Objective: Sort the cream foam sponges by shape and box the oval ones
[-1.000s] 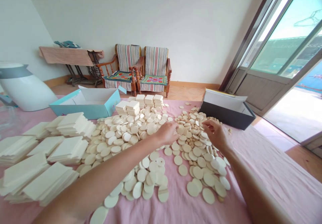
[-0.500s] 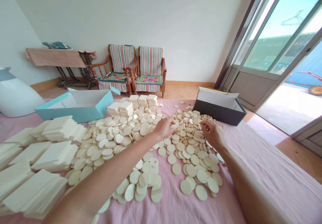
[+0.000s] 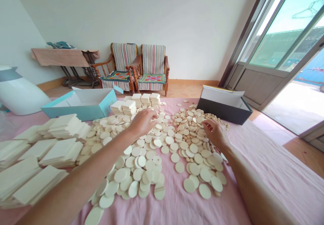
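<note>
My left hand point(image 3: 144, 122) hovers over the larger pile of pale round wooden discs point(image 3: 138, 161), its fingers curled together; whatever they may hold is hidden. My right hand point(image 3: 216, 132) is at the right edge of the smaller disc pile point(image 3: 193, 149), with thumb and fingers bent in toward each other. I cannot make out what lies between those fingertips. Small wooden beads point(image 3: 215, 118) are mixed in among the discs near my right hand. A strip of pink cloth shows between the two piles.
Stacks of pale square wooden pieces point(image 3: 60, 152) fill the left side, with smaller stacks point(image 3: 129, 107) behind the discs. A light blue box point(image 3: 78, 112) and a black box point(image 3: 222, 110) stand at the back of the pink cloth point(image 3: 273, 161). A white jug point(image 3: 21, 93) stands far left.
My left hand has moved left, from the edge of the right pile to above the left pile. My right hand stays almost in place by the right pile. The view has shifted slightly.
</note>
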The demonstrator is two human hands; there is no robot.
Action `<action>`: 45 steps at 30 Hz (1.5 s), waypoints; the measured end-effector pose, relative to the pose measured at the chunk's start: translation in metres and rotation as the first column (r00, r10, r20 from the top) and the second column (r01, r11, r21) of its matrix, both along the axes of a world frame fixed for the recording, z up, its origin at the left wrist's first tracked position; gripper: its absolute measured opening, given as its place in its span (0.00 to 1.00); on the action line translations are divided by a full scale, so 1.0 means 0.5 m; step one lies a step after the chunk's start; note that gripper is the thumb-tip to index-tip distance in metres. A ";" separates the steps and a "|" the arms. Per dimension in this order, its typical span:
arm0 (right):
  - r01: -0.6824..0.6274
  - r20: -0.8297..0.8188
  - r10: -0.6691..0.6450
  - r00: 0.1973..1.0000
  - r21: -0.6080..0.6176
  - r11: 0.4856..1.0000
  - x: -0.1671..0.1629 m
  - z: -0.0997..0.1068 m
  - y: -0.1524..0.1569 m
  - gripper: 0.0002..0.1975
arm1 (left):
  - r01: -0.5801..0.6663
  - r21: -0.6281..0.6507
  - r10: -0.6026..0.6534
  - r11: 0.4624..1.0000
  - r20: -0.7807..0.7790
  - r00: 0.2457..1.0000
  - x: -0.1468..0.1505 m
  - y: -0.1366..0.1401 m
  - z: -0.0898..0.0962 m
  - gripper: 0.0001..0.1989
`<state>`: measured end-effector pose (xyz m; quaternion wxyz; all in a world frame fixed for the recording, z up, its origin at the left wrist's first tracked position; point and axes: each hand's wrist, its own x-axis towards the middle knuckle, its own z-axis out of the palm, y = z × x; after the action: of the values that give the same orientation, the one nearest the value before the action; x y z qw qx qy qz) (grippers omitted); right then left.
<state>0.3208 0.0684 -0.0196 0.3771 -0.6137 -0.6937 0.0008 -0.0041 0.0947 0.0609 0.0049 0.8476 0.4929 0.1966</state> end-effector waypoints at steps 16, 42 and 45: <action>-0.017 0.048 0.017 0.999 -0.011 1.000 0.001 0.002 -0.004 0.11 | 0.166 -0.289 -0.243 0.943 -0.252 0.937 0.138 0.044 -0.066 0.21; -0.296 0.254 0.303 0.918 -0.064 0.953 -0.092 0.051 0.013 0.16 | 0.286 -0.268 -0.328 0.920 -0.127 0.936 0.141 0.025 -0.076 0.17; -0.304 0.341 0.332 0.880 -0.135 0.943 -0.112 0.062 0.027 0.21 | 0.274 -0.255 -0.310 0.927 -0.113 0.944 0.139 0.012 -0.068 0.16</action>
<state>0.2645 0.0818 0.0113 0.2146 -0.4954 -0.8414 -0.0223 0.0656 0.1005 0.0271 0.0974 0.9174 0.3796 0.0690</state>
